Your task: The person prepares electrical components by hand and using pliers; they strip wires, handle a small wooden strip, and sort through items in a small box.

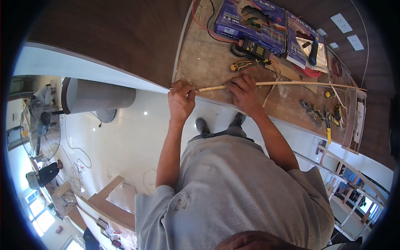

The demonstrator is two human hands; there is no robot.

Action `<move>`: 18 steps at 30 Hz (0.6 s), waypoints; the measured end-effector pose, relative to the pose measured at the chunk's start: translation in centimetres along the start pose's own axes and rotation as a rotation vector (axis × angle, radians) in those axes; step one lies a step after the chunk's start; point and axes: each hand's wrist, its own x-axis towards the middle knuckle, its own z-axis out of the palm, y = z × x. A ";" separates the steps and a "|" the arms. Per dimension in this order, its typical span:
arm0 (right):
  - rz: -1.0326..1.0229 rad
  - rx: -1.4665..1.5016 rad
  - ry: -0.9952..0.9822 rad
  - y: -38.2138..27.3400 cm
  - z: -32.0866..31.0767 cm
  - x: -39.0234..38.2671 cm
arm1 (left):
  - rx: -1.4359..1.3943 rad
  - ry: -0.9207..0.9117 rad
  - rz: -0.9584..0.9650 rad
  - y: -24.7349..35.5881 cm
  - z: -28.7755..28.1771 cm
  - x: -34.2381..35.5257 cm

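Note:
A long, thin light-brown strip (287, 83) runs across the worn wooden worktop (200, 54), bowing slightly towards its right end. My left hand (181, 102) is closed at the strip's left end, beside the edge of the dark panel; its fingertips partly hide that end. Farther along, the fingers of my right hand (246, 96) are closed around the strip from above. Just beyond my right hand lies a yellow-and-black cutter (241, 65). Behind it sits a black electrical unit (255, 50) with wires.
Purple wire boxes (250, 21) stand at the back. Pliers (311, 111), a yellow-handled tool (328, 129) and a tape measure (338, 111) lie at right. A tall dark panel (112, 33) rises at left. On the floor side are a fan (41, 121) and a ladder (354, 196).

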 end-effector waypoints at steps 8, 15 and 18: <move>0.000 0.042 0.015 0.0 0.1 0.0 | 0.007 -0.013 -0.002 0.3 -0.5 0.1; 0.001 0.034 0.010 0.0 0.0 0.0 | -0.050 0.031 -0.110 0.8 -1.1 -2.4; 0.004 0.034 0.022 0.0 0.0 0.0 | -0.104 -0.003 -0.249 1.2 -1.3 -3.1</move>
